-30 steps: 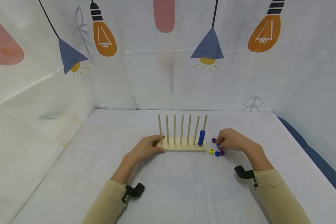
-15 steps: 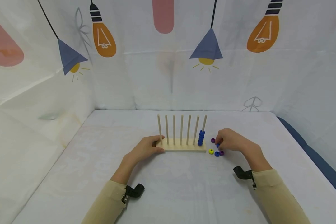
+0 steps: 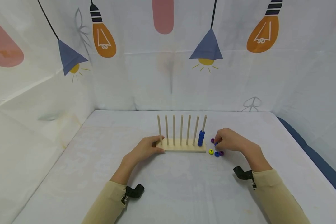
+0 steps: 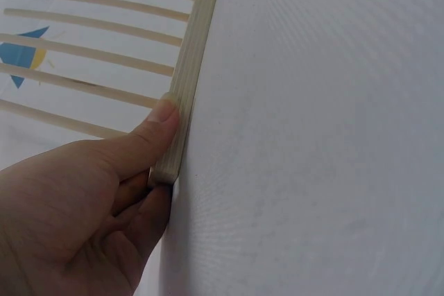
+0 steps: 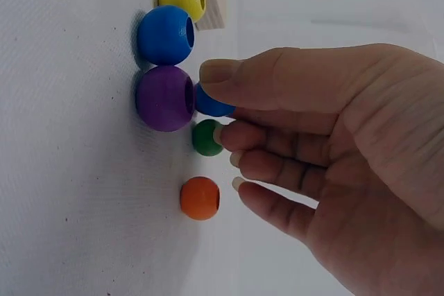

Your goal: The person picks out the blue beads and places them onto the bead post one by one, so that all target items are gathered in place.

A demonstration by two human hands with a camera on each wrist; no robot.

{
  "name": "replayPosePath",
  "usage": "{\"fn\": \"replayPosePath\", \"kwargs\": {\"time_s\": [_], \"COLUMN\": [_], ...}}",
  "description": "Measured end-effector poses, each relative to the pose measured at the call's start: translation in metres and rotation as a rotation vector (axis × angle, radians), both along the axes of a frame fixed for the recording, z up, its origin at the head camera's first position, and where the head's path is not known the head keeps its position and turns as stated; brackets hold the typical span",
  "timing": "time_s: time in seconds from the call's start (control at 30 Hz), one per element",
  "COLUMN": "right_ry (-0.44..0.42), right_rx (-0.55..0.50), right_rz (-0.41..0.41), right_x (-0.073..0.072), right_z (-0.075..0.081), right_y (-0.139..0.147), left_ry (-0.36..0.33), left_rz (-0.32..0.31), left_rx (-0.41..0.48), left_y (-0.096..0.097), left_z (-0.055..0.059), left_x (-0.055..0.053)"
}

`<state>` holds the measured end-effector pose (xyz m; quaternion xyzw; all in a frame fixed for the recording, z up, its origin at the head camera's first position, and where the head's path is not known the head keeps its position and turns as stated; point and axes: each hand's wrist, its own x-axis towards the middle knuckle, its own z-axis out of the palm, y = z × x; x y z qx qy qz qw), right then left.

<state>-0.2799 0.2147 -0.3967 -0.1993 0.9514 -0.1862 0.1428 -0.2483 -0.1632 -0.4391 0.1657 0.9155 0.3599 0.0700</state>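
Observation:
My left hand [image 3: 147,147] grips the left end of a pale wooden base [image 3: 182,147] with a row of upright pegs, thumb on its front edge in the left wrist view. Blue beads [image 3: 201,138] are stacked on the rightmost peg. Right of the base, my right hand [image 3: 231,140] pinches a blue bead [image 5: 214,102] between thumb and forefinger, the thumb covering part of it. Around it lie a yellow bead [image 3: 211,151], another blue bead [image 3: 217,154], a purple bead [image 3: 221,153] and a second purple one [image 3: 212,140] farther back.
A green bead [image 5: 207,138] and an orange bead [image 5: 200,199] show in the right wrist view, near my fingertips; in the head view the hand hides them. A white cloth covers the table [image 3: 168,186]. Printed white fabric [image 3: 145,81] hangs behind it.
The pinched blue bead has shifted slightly left and back with my right fingertips. My left hand and the base hold still.

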Motion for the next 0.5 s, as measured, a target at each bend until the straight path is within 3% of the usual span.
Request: {"fn": "replayPosePath", "kwargs": {"time_s": [0.2, 0.5], "right_ry": [0.046, 0.03], "right_rx": [-0.036, -0.059], "right_rz": [0.014, 0.024], "right_x": [0.0023, 0.0027], "right_z": [0.0036, 0.0062], "right_y": [-0.0001, 0.0008], "left_ry": [-0.015, 0.001], "left_rz": [0.01, -0.006], "left_rx": [0.0, 0.005], "left_y": [0.0005, -0.0002], "left_z": [0.0004, 0.0], "left_x": [0.0002, 0.0005]}}
